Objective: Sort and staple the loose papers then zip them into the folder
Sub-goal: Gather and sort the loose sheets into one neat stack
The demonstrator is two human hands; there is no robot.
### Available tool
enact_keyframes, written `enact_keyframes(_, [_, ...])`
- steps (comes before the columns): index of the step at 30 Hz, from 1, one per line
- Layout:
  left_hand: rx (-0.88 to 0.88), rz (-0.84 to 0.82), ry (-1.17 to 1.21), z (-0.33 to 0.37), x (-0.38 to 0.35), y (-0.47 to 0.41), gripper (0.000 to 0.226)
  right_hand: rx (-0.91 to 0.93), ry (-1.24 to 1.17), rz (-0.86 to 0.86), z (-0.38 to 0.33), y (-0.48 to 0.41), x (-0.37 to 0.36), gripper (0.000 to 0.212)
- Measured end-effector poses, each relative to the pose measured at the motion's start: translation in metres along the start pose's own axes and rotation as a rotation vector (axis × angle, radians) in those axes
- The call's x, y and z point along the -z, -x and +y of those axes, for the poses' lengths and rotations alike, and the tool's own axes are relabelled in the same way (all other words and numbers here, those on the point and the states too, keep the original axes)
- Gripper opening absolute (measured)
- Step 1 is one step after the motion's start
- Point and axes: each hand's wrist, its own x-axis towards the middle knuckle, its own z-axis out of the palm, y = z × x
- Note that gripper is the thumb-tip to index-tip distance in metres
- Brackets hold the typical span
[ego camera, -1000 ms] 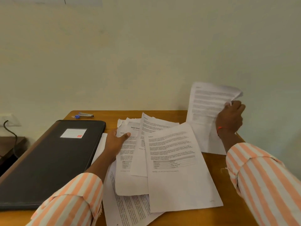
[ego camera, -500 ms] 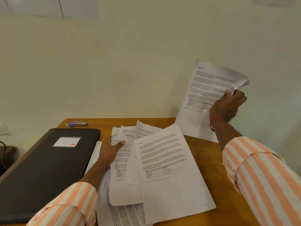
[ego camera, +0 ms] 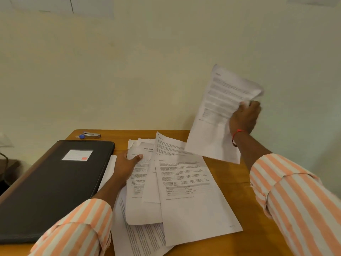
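folder (ego camera: 51, 185): black, closed, flat on table (ego camera: 230, 174), left side. stapler (ego camera: 90, 135): behind folder, near wall. left hand (ego camera: 127, 165): thumb over papers' left edge, gripping them. papers (ego camera: 184, 191): loose, overlapping, mid-table. sheet (ego camera: 217, 115): raised off table, tilted. right hand (ego camera: 244, 117): fingers curled, pinching sheet's right edge.

On your bench (ego camera: 238, 183) the folder (ego camera: 55, 185) lies at the left, with the stapler (ego camera: 90, 135) just beyond its far edge. The loose papers (ego camera: 184, 191) overlap just right of the folder, and your left hand (ego camera: 127, 167) holds their left edge. Your right hand (ego camera: 244, 117) holds one sheet (ego camera: 217, 111) above the far right.
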Motion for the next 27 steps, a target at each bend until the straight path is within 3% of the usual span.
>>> enact_keyframes(4, [-0.015, 0.000, 0.028, -0.001, 0.000, 0.000, 0.042, -0.005, 0.124, -0.422, 0.023, 0.051, -0.018, 0.027])
enact_keyframes(8, [-0.015, 0.021, 0.020, -0.001, 0.000, -0.001, 0.041, 0.037, 0.303, -0.636, 0.059, 0.113, -0.030, 0.033])
enact_keyframes(13, [-0.020, 0.025, 0.039, -0.002, 0.000, -0.002, 0.036, 0.085, 0.553, -0.705, 0.075, 0.153, -0.037, 0.044])
enact_keyframes(17, [-0.028, 0.015, 0.038, -0.005, 0.000, -0.005, 0.035, 0.267, 0.754, -0.550, 0.059, 0.163, -0.043, 0.047])
enact_keyframes(19, [-0.034, 0.010, 0.042, -0.003, -0.001, -0.004, 0.029, 0.420, 0.689, -0.572, 0.047, 0.170, -0.048, 0.048])
enact_keyframes(23, [-0.098, -0.009, 0.042, 0.007, -0.007, -0.001, 0.019, 0.607, 0.176, -0.993, 0.011, 0.208, -0.051, 0.045])
enact_keyframes(27, [-0.149, 0.003, -0.053, 0.013, -0.007, 0.001, 0.016, 0.748, 0.270, -1.126, 0.018, 0.240, -0.053, 0.059])
